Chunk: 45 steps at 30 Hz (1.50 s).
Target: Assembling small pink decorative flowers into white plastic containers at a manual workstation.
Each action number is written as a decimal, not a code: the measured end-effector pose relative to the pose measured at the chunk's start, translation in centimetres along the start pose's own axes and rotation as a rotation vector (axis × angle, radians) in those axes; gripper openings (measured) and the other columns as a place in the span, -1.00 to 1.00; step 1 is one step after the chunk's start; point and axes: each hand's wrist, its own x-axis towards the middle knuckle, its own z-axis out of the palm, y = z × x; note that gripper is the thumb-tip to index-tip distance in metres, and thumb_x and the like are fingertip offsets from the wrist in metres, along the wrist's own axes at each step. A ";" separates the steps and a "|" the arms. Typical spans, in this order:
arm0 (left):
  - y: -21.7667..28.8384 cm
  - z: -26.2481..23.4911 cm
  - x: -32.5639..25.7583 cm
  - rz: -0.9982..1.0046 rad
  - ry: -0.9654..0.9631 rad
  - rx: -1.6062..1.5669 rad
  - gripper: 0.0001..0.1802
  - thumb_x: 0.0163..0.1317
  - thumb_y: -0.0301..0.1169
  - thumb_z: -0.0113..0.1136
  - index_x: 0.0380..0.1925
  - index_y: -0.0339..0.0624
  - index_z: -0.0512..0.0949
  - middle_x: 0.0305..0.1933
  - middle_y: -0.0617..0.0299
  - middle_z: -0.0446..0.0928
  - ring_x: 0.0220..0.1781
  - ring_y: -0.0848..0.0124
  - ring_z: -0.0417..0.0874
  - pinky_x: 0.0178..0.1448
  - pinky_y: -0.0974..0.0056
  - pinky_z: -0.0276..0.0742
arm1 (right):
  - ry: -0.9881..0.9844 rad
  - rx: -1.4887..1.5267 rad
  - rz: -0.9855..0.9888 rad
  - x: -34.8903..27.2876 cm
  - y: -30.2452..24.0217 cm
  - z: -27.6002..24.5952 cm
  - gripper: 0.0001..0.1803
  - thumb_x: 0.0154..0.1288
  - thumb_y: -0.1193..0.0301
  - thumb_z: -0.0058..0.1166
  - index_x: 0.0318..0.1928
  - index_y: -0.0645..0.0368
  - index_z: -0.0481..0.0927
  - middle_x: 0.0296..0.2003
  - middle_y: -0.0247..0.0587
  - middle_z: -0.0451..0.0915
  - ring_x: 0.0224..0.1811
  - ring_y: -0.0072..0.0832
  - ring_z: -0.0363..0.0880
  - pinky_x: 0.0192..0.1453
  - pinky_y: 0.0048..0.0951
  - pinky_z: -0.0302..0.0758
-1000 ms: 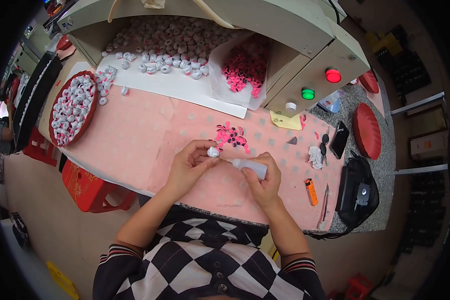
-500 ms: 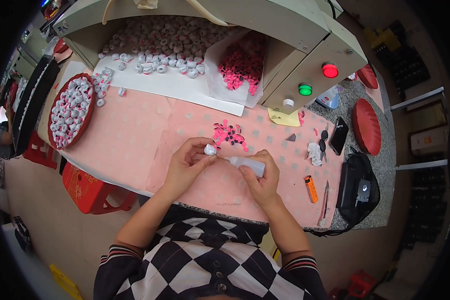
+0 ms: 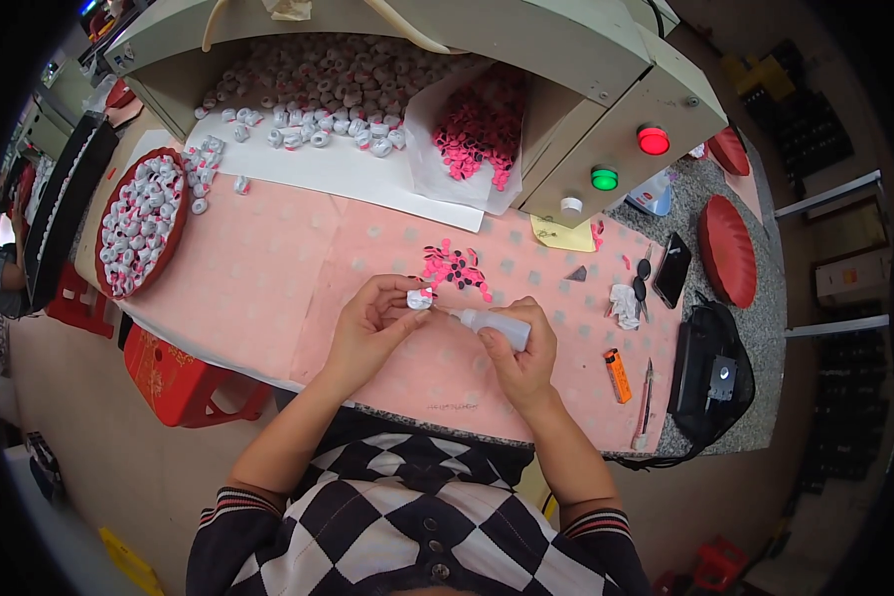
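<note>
Between the fingertips of my left hand (image 3: 372, 323) is a small white rounded piece (image 3: 419, 299) with a pink mark. My right hand (image 3: 523, 353) grips a translucent squeeze bottle (image 3: 497, 326), its thin nozzle pointing left at the white piece. Whether the nozzle tip touches the piece I cannot tell. Just beyond my hands lies a loose pile of small pink and black pieces (image 3: 453, 266) on the pink patterned table cover (image 3: 387, 382).
A grey machine housing (image 3: 566, 60) arches over many white pieces (image 3: 328, 84) and a bag of pink pieces (image 3: 472, 139). At left stands a red basket (image 3: 178, 214) of white pieces. An orange lighter (image 3: 618, 375), phone (image 3: 672, 270), black pouch (image 3: 710, 372) and red dish (image 3: 730, 250) lie right.
The white piece has turned a little in my left fingers, so its pink mark now faces up. The bottle has shifted very slightly to the right.
</note>
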 end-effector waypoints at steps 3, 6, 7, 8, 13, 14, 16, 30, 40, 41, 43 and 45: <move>-0.1 -0.1 0.0 -0.007 -0.006 0.000 -0.64 0.18 -0.67 0.16 -0.02 -0.32 0.36 -0.04 0.10 0.51 0.00 0.37 0.59 0.04 0.31 0.60 | -0.019 -0.002 0.012 0.0 -0.1 0.1 -0.79 0.22 0.43 0.18 -0.24 0.26 0.44 -0.38 -0.19 0.50 -0.40 -0.49 0.38 -0.33 -0.51 0.34; -0.3 -0.1 0.0 0.016 -0.006 0.000 -0.64 0.19 -0.67 0.16 -0.02 -0.31 0.35 -0.04 0.10 0.51 0.00 0.37 0.59 0.04 0.31 0.60 | -0.010 -0.012 0.034 0.0 -0.2 0.1 -0.79 0.21 0.44 0.18 -0.23 0.27 0.45 -0.40 -0.21 0.48 -0.40 -0.50 0.38 -0.35 -0.52 0.33; -0.3 -0.2 0.0 0.016 -0.006 0.000 -0.64 0.19 -0.67 0.16 -0.02 -0.31 0.35 -0.04 0.10 0.51 0.00 0.37 0.59 0.04 0.31 0.60 | -0.010 -0.013 0.034 0.0 -0.2 0.1 -0.79 0.21 0.44 0.18 -0.23 0.27 0.45 -0.40 -0.21 0.48 -0.40 -0.50 0.38 -0.35 -0.52 0.33; -0.4 -0.2 0.0 0.013 -0.005 -0.005 -0.65 0.19 -0.67 0.16 -0.03 -0.31 0.35 -0.03 0.09 0.51 0.01 0.37 0.59 0.04 0.31 0.60 | -0.005 -0.019 0.031 0.0 -0.2 0.1 -0.79 0.21 0.45 0.18 -0.23 0.27 0.46 -0.41 -0.21 0.48 -0.41 -0.50 0.38 -0.35 -0.52 0.33; -0.1 -0.2 0.0 -0.008 0.010 -0.041 -0.66 0.19 -0.69 0.12 -0.03 -0.31 0.35 -0.01 0.09 0.50 0.05 0.36 0.58 0.05 0.34 0.59 | 0.018 -0.025 0.069 0.0 -0.2 0.0 -0.78 0.15 0.46 0.27 -0.25 0.21 0.50 -0.41 -0.21 0.51 -0.45 -0.49 0.48 -0.38 -0.52 0.39; -0.1 -0.2 0.0 -0.010 0.012 -0.046 -0.66 0.19 -0.69 0.12 -0.03 -0.31 0.34 -0.01 0.10 0.50 0.05 0.36 0.58 0.04 0.34 0.59 | 0.013 -0.028 0.063 0.1 -0.2 0.0 -0.79 0.15 0.46 0.27 -0.26 0.21 0.50 -0.41 -0.21 0.51 -0.46 -0.50 0.47 -0.39 -0.52 0.39; -0.1 -0.2 0.0 -0.012 0.014 -0.051 -0.66 0.19 -0.69 0.12 -0.03 -0.31 0.34 -0.01 0.10 0.49 0.05 0.35 0.58 0.04 0.33 0.60 | 0.009 -0.031 0.058 0.1 -0.2 -0.1 -0.79 0.15 0.47 0.27 -0.26 0.21 0.50 -0.41 -0.21 0.51 -0.46 -0.50 0.47 -0.39 -0.52 0.38; 0.0 -0.1 0.0 -0.050 0.027 -0.013 -0.67 0.20 -0.64 0.15 -0.02 -0.30 0.38 -0.07 0.14 0.53 -0.03 0.44 0.59 0.00 0.37 0.60 | 0.095 0.347 0.503 2.5 0.7 -4.2 -0.76 0.22 0.52 0.16 -0.18 0.17 0.36 -0.29 -0.25 0.54 -0.37 -0.69 0.44 -0.38 -0.63 0.43; 0.5 -0.7 0.1 -0.046 0.012 0.006 -0.66 0.18 -0.64 0.18 -0.04 -0.28 0.39 -0.09 0.19 0.52 -0.06 0.48 0.58 -0.02 0.33 0.61 | -0.378 -0.481 0.333 2.6 0.6 -4.5 -0.79 0.06 0.53 0.28 -0.27 0.26 0.57 -0.31 -0.21 0.50 -0.22 -0.33 0.52 -0.13 -0.46 0.42; 0.4 -0.8 -0.1 -0.030 -0.007 0.000 -0.66 0.18 -0.65 0.18 -0.04 -0.28 0.39 -0.07 0.18 0.52 -0.04 0.47 0.57 0.01 0.34 0.59 | -0.379 -0.469 0.315 2.4 0.6 -4.3 -0.79 0.06 0.53 0.28 -0.27 0.26 0.57 -0.31 -0.21 0.50 -0.22 -0.33 0.52 -0.13 -0.46 0.42; 0.4 -0.9 -0.2 0.003 -0.052 -0.023 -0.65 0.17 -0.68 0.18 -0.04 -0.28 0.39 -0.05 0.18 0.52 0.00 0.45 0.57 0.07 0.35 0.54 | -0.314 -0.353 0.212 2.3 0.9 -3.5 -0.82 0.08 0.55 0.26 -0.27 0.26 0.57 -0.30 -0.24 0.54 -0.21 -0.42 0.54 -0.11 -0.48 0.44; -0.1 -0.5 -0.3 0.013 -0.116 -0.098 -0.65 0.17 -0.69 0.17 -0.03 -0.28 0.39 -0.01 0.16 0.51 0.07 0.43 0.55 0.15 0.36 0.48 | -0.300 -0.189 0.290 1.8 0.5 -2.2 -0.84 0.11 0.56 0.25 -0.28 0.26 0.56 -0.29 -0.27 0.55 -0.22 -0.48 0.53 -0.11 -0.51 0.44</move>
